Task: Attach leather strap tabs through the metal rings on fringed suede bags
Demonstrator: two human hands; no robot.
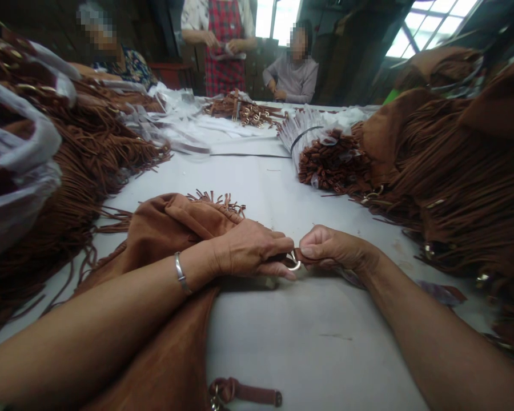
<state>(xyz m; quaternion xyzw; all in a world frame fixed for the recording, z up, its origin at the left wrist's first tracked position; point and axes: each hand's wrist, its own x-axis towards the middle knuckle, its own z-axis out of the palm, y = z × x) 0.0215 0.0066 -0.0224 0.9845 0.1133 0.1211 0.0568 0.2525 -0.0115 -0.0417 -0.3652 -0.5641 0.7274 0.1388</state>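
**Hands met at a metal ring, mid-table**

White table [308, 342] ran near to far, brown fringed heaps down both sides. A brown suede bag [171, 228] lay near left, under the left forearm. Left hand [248, 251] rested on the bag's right edge, fingers curled narrow, pinching a metal ring [293, 261]. Right hand [334, 251] sat just right of the ring, fingers closed on a short brown strap [304, 257] whose long axis ran left-right. Both hands equally near.
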